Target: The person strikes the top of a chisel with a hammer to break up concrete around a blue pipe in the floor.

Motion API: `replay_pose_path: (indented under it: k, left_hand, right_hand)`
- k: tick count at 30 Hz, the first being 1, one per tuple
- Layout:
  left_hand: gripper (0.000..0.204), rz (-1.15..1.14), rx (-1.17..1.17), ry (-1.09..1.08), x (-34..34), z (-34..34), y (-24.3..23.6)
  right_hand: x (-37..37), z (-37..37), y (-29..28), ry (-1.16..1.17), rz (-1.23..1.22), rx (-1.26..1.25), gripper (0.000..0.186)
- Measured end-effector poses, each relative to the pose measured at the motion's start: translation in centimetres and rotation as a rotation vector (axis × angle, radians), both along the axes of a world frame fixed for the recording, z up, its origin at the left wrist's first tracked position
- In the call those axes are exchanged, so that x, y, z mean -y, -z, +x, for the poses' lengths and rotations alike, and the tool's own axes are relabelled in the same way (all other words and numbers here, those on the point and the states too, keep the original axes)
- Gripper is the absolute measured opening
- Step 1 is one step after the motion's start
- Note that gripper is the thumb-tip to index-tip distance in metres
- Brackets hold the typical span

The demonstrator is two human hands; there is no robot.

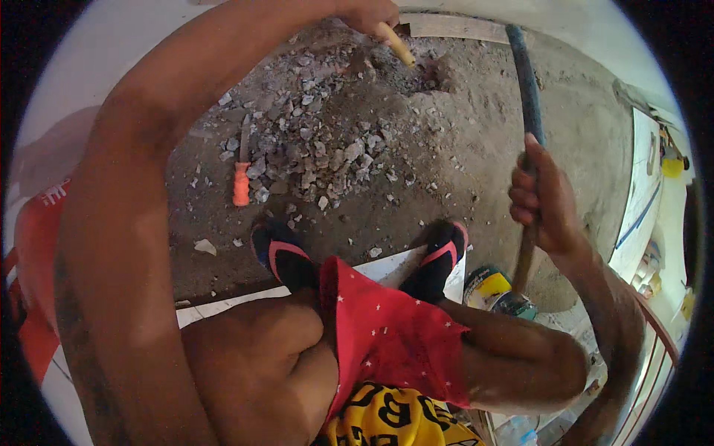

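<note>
My left hand [364,13] reaches far forward and is closed on a yellow-handled chisel [394,44], whose tip points down into the broken grey rubble [320,141]. My right hand [543,201] grips a long tool [526,82] held nearly upright; its upper part is blue and its lower part is wooden. I cannot see the tool's head. I am squatting, with both feet in black shoes with pink stripes [279,256] at the edge of the dug floor.
An orange-handled tool [242,178] lies on the dirt left of the rubble. A yellow and teal can [491,290] stands by my right foot. White floor tiles [223,306] border the pit below, and a cluttered white surface [643,186] runs along the right.
</note>
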State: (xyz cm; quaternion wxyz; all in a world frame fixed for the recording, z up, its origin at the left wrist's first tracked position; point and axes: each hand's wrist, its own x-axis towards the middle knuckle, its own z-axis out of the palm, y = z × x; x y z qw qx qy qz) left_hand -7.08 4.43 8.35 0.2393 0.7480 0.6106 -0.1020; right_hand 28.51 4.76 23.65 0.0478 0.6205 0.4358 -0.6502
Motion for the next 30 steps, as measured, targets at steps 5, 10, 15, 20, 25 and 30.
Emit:
replay_pose_path:
  k: [5,10,15,20,25,30]
  left_hand:
    - [0.056,-0.136,-0.051,-0.004,-1.0,2.9,-4.7]
    - [0.058,-0.053,-0.117,0.021,-1.8,2.3,-3.6]
    - [0.038,-0.019,-0.204,0.090,-2.0,2.4,-2.5]
    - [0.037,-0.026,-0.214,0.024,-1.9,2.6,-2.9]
    - [0.038,-0.059,-0.121,-0.159,-0.5,2.3,-4.4]
    - [0.043,0.130,-0.045,-0.069,0.0,0.3,-0.8]
  right_hand:
    - [2.0,-4.1,8.3,0.312,0.184,-0.225,0.032]
    - [7.2,-8.6,15.1,0.544,0.232,-0.337,0.034]
    - [12.9,-11.5,16.7,0.899,0.210,-0.410,0.037]
    - [14.4,-11.5,18.5,0.835,0.171,-0.452,0.037]
    - [13.6,-11.6,19.0,0.690,0.313,-0.435,0.037]
    - [13.0,-11.3,18.6,0.736,0.262,-0.405,0.037]
